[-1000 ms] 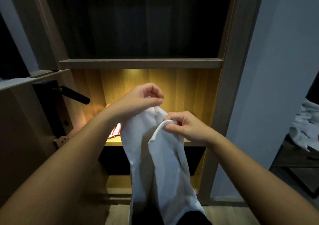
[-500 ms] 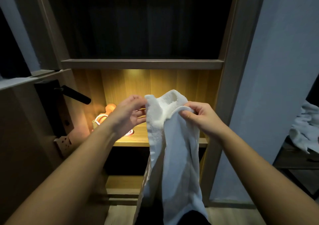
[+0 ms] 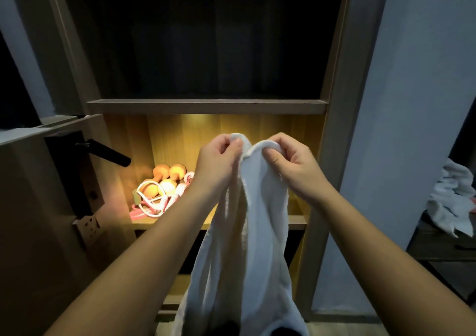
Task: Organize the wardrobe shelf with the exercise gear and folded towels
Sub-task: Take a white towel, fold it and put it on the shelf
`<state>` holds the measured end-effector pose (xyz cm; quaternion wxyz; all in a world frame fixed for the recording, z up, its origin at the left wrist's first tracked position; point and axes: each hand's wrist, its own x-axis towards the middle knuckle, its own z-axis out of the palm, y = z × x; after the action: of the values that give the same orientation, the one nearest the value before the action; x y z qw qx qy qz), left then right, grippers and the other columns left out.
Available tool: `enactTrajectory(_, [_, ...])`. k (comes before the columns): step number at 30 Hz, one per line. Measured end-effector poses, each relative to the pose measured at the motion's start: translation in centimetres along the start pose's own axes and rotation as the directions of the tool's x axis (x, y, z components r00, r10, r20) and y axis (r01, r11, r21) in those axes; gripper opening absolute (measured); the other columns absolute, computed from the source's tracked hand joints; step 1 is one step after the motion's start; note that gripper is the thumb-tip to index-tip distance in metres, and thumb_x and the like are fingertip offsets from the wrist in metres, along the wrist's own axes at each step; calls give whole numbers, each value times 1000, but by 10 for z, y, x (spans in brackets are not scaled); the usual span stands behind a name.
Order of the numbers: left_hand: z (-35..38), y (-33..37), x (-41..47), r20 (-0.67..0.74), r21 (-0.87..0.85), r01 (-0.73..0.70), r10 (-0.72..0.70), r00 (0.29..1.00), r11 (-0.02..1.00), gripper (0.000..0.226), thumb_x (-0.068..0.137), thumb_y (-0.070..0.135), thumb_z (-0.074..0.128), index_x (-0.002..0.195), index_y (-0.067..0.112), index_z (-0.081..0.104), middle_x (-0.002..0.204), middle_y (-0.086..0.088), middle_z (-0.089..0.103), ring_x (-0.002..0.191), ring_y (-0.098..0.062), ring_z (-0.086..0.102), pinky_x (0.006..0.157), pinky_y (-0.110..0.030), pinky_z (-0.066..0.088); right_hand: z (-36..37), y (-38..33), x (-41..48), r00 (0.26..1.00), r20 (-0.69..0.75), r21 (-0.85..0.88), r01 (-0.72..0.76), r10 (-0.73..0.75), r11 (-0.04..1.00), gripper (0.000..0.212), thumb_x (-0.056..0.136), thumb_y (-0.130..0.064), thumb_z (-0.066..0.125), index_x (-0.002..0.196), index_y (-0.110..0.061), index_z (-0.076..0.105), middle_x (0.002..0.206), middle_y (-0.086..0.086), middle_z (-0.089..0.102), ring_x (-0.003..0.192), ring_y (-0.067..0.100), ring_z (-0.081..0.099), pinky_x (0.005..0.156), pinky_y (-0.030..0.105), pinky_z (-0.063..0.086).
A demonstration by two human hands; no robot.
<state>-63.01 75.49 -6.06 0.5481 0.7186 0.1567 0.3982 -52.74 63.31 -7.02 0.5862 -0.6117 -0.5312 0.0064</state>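
Both hands are raised in front of the open wardrobe, each pinching the top edge of one white towel (image 3: pixel 257 232). The left hand (image 3: pixel 219 160) has its fingers curled over the hem on the left side. The right hand (image 3: pixel 291 165) grips the hem just beside it between thumb and bent fingers. The two hands are close together, with only a fold of cloth between them. The towel hangs down from this grip in long loose folds, unfolded, between the forearms and out of view at the bottom edge; it touches no shelf. Behind it is the lit shelf (image 3: pixel 296 226), glowing warm yellow under a lamp beneath the board above (image 3: pixel 206 106). At the left end of that shelf lies the exercise gear: small orange dumbbells (image 3: pixel 164 178) in a heap, with pink and white cords (image 3: pixel 152 204) looped over and in front of them. Whether those cords are a skipping rope or bands cannot be told. The compartment above the board is dark, and nothing in it can be made out. To the left stands the open door (image 3: pixel 38 232) with its black lever handle (image 3: pixel 108 152) pointing toward the shelf. To the right, past the pale wall (image 3: pixel 412 103), a crumpled white cloth (image 3: pixel 450 201) lies on a dark counter (image 3: pixel 438 248), well apart from the wardrobe.
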Motion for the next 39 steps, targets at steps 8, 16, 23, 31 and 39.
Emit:
enactTrajectory(8, [6, -1, -17, -25, -42, -37, 36, 999, 998, 13, 94, 28, 60, 93, 18, 69, 87, -2, 69, 79, -15, 66, 64, -27, 53, 15, -1, -6, 994, 31, 164, -104, 100, 981, 19, 83, -30, 75, 94, -19, 65, 90, -4, 66, 90, 20, 66, 75, 36, 59])
enactTrajectory(16, [1, -5, -30, -48, -129, -30, 24, 999, 991, 9, 93, 25, 61, 92, 29, 70, 91, 6, 71, 85, -10, 68, 68, -23, 57, 26, 1, -8, 944, -277, 204, -127, 181, 971, 11, 82, -35, 74, 82, -26, 68, 78, -15, 67, 82, 6, 66, 65, 20, 58])
enactTrajectory(23, [-5, -8, -37, 48, -44, -117, 119, 992, 992, 11, 95, 27, 57, 99, 24, 67, 98, 3, 69, 92, -10, 65, 72, -17, 55, 30, 7, -12, 942, -304, 210, -78, 141, 975, 7, 85, -29, 72, 83, -23, 68, 75, -17, 66, 79, 3, 66, 61, 16, 55])
enactTrajectory(31, [-11, -11, -31, 102, 162, -255, 241, 965, 953, 14, 95, 27, 58, 102, 19, 67, 89, 9, 66, 84, -3, 61, 65, -13, 48, 12, 7, -7, 993, -118, -39, 19, -24, 999, 17, 84, -35, 70, 89, -20, 66, 88, -8, 65, 84, 12, 63, 65, 21, 56])
enactTrajectory(39, [-12, -2, -8, 221, 359, -418, 359, 907, 834, 11, 90, 20, 67, 81, 14, 65, 65, 10, 54, 62, 0, 47, 54, -11, 33, -17, -2, 14, 960, 273, -307, 29, 59, 951, 21, 92, -31, 62, 104, -14, 65, 93, 1, 62, 83, 14, 61, 72, 23, 53])
